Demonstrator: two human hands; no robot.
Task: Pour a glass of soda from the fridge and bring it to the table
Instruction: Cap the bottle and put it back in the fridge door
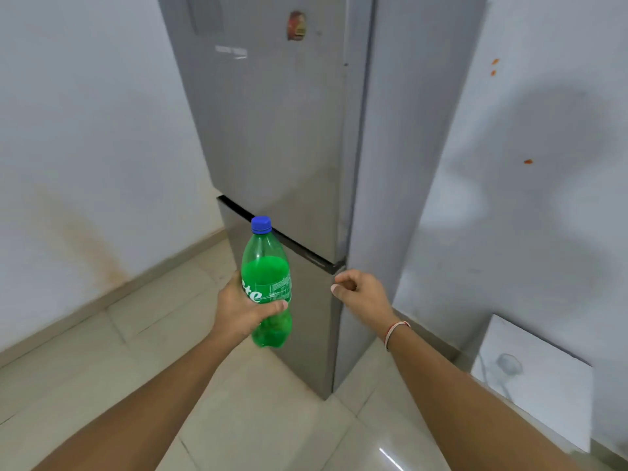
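Note:
A green soda bottle (266,277) with a blue cap stands upright in my left hand (243,307), which grips it around the label; it is partly full. Behind it rises a tall grey fridge (272,130) with both doors shut. My right hand (362,294) hovers at the right corner of the fridge, near the seam between the upper and lower doors, fingers loosely curled and holding nothing. No glass or table is in view.
White walls stand on both sides of the fridge, the left one stained near the floor. A white slab (533,379) leans against the right wall at floor level. Pale tiled floor (238,419) spreads in front of the fridge.

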